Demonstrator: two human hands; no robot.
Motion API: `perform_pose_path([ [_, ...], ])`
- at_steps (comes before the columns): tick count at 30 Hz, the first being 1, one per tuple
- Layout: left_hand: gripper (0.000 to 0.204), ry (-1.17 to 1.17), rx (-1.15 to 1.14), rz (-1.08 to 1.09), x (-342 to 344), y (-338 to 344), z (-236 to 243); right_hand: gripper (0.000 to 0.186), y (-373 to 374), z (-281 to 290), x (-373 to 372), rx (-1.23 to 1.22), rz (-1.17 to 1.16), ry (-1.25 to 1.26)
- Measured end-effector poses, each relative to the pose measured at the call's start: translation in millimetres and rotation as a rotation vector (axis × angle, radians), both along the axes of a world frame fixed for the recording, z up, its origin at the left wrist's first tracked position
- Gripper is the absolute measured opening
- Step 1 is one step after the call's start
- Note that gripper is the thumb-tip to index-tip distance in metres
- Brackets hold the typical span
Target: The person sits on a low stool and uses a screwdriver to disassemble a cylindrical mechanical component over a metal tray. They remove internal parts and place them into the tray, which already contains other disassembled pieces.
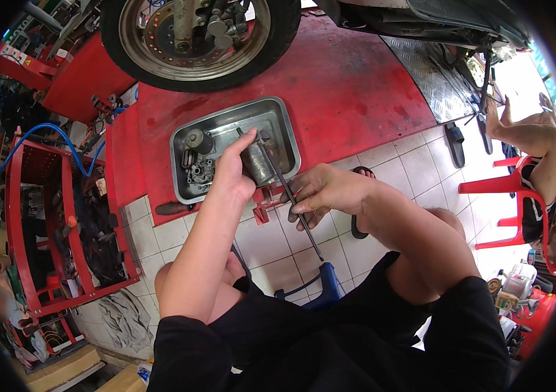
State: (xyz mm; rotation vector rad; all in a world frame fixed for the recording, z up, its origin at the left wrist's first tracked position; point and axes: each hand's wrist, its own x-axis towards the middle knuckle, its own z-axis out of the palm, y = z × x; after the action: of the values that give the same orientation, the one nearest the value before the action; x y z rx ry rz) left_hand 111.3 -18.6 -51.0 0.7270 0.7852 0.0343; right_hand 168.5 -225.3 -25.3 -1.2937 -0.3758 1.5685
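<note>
My left hand (231, 171) grips a grey metal engine part (258, 162) and holds it over the steel tray (288, 124). My right hand (320, 193) holds a long thin screwdriver (291, 196) by its shaft, the tip reaching up to the part and the dark handle end pointing down toward my knee. Inside the tray lie a carburettor body (199, 173) and a small round metal piece (195, 139). The tray rests on a red lift platform (343, 85).
A motorcycle front wheel (196, 39) with its brake disc stands on the platform just beyond the tray. A red tool trolley (62, 222) with a blue hose is at my left. Another person sits on a red plastic chair (513, 189) at the right. I sit on a blue stool (320, 287).
</note>
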Motion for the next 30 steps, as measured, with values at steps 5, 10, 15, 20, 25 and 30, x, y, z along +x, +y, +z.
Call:
perform_pose_path([
  [5,0.028,-0.017,0.01,0.001,0.5,-0.5,-0.7,0.051,0.5,-2.7,1.4,-0.034,0.007,-0.099],
  [10,0.027,0.001,0.023,0.001,1.4,0.1,-5.1,0.048,-1.3,-11.6,-2.2,-0.054,-0.003,-0.127],
  [15,0.037,0.009,0.031,0.057,4.4,1.5,-12.1,0.047,-2.5,-16.7,-3.2,-0.105,-0.02,-0.155],
  [20,0.037,0.012,0.012,0.056,5.2,-0.1,-15.2,0.046,-2.6,-14.9,-2.7,-0.129,-0.017,-0.183],
  [25,0.026,0.034,0.032,-0.001,4.7,-3.3,-13.9,0.048,-1.4,-10.4,-4.1,-0.129,-0.013,-0.195],
  [30,0.026,0.036,0.019,0.008,4.1,-3.6,-11.4,0.049,-0.2,-8.4,-6.7,-0.124,-0.026,-0.206],
])
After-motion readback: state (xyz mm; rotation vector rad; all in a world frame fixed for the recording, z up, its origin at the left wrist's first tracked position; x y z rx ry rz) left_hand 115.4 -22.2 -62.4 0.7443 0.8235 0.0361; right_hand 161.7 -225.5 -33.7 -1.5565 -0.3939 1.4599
